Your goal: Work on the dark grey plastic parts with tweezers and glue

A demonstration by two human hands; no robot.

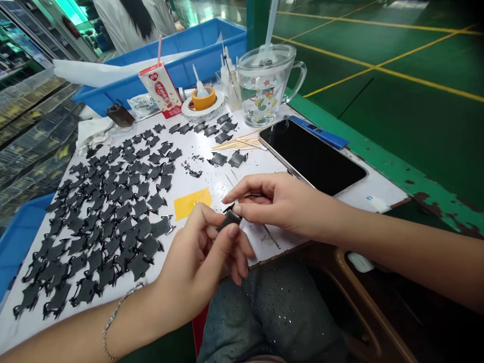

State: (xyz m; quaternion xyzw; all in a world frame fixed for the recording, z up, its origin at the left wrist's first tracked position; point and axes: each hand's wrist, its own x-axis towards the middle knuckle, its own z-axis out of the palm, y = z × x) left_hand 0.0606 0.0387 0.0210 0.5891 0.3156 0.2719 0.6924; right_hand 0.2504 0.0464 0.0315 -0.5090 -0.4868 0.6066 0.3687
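My left hand (200,257) pinches a small black flat part (229,220) between thumb and fingertips, with a thin bracelet on its wrist. My right hand (283,201) comes in from the right, its fingertips at that part and a thin dark tool (250,195) held in them. Several rows of similar black parts (138,265) lie on the white sheet (212,182) to the left of my hands. Black crumbs (191,169) are scattered on the sheet, and a yellow tape patch (192,203) sits near my left hand.
Behind my hands are a black phone (312,156), wooden sticks (238,143), a glass mug (262,85), a tape roll (202,103), a juice carton (161,91) and a blue bin (162,65). A green bench edge (393,166) runs right. A person (132,20) stands beyond.
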